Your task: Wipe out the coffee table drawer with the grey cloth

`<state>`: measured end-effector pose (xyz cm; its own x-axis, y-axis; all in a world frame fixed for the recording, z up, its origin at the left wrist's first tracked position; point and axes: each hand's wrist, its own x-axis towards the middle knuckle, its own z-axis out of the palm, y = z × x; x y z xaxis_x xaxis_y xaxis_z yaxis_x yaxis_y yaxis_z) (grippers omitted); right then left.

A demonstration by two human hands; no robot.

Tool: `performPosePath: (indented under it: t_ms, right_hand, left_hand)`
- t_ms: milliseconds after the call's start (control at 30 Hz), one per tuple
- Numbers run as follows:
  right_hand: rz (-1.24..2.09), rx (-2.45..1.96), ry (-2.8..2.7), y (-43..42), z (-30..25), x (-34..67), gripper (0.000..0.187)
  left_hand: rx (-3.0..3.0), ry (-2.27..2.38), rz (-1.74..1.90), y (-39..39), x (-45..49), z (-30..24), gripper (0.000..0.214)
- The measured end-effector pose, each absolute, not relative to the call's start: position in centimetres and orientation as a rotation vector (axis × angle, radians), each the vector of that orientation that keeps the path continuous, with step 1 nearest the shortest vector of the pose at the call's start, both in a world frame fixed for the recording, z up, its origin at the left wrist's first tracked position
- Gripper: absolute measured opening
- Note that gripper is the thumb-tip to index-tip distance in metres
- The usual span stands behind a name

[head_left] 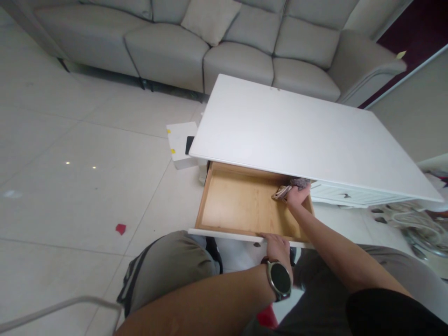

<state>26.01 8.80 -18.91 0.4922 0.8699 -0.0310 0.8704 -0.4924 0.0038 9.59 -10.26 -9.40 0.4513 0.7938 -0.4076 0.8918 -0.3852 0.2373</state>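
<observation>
A pulled-out wooden drawer (238, 198) extends from the white coffee table (287, 126). Inside its back right corner, my right hand (298, 193) grips a crumpled greyish-brown cloth (283, 191). Part of the cloth bunches up above my fingers, close under the tabletop's edge. My left hand (278, 247), with a round watch (280, 279) on the wrist, is hooked over the top of the drawer's white front panel (224, 234). Its fingertips lie on the inner side of the panel. A small dark drawer knob (256, 244) shows just beside that hand.
Behind the table stands a long grey sofa (168, 46) with a cushion (210, 18). A white box (182, 140) with a dark flat object on it sits left of the table. A red scrap (121, 228) lies on the tiled floor. A second, closed drawer (345, 195) is at right.
</observation>
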Motion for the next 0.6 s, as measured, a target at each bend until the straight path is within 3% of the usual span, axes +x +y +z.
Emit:
performPosePath:
  t_ms: [200, 367, 600]
  right_hand:
    - [-0.346, 2.916, 1.333, 12.3, -18.5, 24.4, 0.1]
    - [-0.306, 3.523, 0.99, 13.6, -18.6, 21.2, 0.089]
    - [-0.469, 3.349, 1.294, 14.3, -18.8, 12.7, 0.081]
  left_hand:
    - [2.271, 1.371, -0.284, -9.3, 9.8, -9.7, 0.05]
    - [2.323, 1.389, -0.257, -9.3, 9.2, -8.9, 0.05]
    - [2.033, 1.518, -0.105, -8.9, 8.0, -6.0, 0.058]
